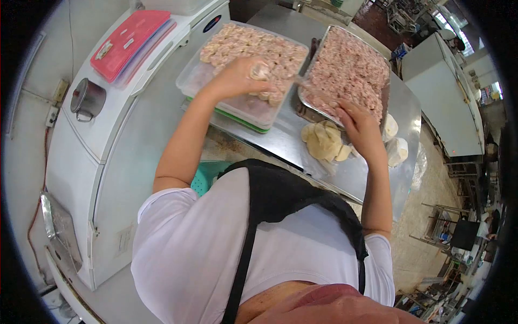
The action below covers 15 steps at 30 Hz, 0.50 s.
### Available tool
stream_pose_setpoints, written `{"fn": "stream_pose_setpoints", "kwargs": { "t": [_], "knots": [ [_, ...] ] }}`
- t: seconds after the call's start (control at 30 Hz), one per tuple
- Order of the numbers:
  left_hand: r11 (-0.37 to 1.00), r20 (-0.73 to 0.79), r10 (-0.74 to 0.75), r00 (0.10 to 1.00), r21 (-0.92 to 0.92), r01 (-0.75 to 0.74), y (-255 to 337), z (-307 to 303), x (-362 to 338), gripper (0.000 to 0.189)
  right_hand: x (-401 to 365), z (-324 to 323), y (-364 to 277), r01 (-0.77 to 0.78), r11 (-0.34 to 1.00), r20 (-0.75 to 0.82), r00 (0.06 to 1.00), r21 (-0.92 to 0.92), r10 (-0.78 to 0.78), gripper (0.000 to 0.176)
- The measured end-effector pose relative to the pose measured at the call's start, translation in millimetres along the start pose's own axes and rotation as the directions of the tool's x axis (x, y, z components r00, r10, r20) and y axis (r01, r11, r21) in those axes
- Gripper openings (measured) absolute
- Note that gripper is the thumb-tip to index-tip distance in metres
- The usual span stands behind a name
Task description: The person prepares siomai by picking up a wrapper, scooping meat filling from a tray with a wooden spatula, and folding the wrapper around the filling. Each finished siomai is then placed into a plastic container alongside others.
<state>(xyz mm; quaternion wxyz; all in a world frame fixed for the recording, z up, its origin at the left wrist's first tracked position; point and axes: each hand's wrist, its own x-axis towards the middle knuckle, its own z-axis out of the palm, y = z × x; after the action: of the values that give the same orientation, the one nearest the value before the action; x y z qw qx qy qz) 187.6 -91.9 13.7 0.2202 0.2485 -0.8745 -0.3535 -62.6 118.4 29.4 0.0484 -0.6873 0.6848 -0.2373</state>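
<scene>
My left hand (237, 78) curls over a wide plastic tray (202, 89), its fingers closed around a small pale dumpling (260, 71). Rows of similar dumplings (243, 43) cover the far part of that tray; its near part shows bare plastic. At the near edge of a metal tray (308, 102) heaped with ground meat filling (350, 65), my right hand (356, 120) has its fingers closed on a thin, blurred tool that points toward the left. Just below this hand lies a pile of round dough wrappers (324, 141) on the metal table.
White wrapped bundles (397, 152) sit at the right of the metal table (372, 181). A white freezer (116, 116) on the left carries a metal pot (88, 99) and red lids (129, 43). A green basket (202, 178) is below the table edge. Another white freezer (448, 92) stands at right.
</scene>
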Motion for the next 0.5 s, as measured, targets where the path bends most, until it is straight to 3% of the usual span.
{"fn": "stream_pose_setpoints", "kwargs": {
  "t": [0.07, 0.13, 0.2, 0.27, 0.3, 0.37, 0.43, 0.5],
  "knots": [
    [0.998, -0.005, -0.037, 0.999, 0.042, 0.037, -45, -29, -14, 0.054, -13, 6, 5, -0.213, 0.94, -0.009, 0.975, 0.266, 0.223, 0.03],
    [0.929, -0.232, -0.136, 0.963, 0.307, 0.205, -87, -51, -30, 0.052, -36, 22, 28, -0.315, 0.906, -0.037, 0.94, 0.284, 0.339, 0.03],
    [0.893, -0.258, -0.159, 0.953, 0.374, 0.251, -117, -66, -44, 0.053, -66, 38, 45, -0.417, 0.81, -0.031, 0.882, 0.413, 0.47, 0.031],
    [0.851, -0.283, -0.178, 0.942, 0.437, 0.292, -135, -71, -50, 0.055, -93, 46, 42, -0.54, 0.582, 0.036, 0.751, 0.608, 0.66, 0.031],
    [0.857, -0.253, -0.149, 0.956, 0.449, 0.252, -140, -70, -51, 0.06, -105, 51, 41, -0.543, 0.58, 0.039, 0.749, 0.607, 0.661, 0.031],
    [0.864, -0.215, -0.119, 0.969, 0.459, 0.207, -137, -67, -47, 0.065, -125, 56, 39, -0.583, 0.438, 0.063, 0.645, 0.684, 0.761, 0.031],
    [0.849, -0.199, -0.33, 0.923, 0.364, 0.383, -117, -62, -41, 0.077, -133, 55, 33, -0.597, 0.414, 0.059, 0.614, 0.687, 0.787, 0.031],
    [0.856, -0.218, -0.308, 0.926, 0.362, 0.37, -125, -48, -39, 0.079, -133, 54, 31, -0.607, 0.39, 0.054, 0.583, 0.693, 0.811, 0.032]
  ]
}}
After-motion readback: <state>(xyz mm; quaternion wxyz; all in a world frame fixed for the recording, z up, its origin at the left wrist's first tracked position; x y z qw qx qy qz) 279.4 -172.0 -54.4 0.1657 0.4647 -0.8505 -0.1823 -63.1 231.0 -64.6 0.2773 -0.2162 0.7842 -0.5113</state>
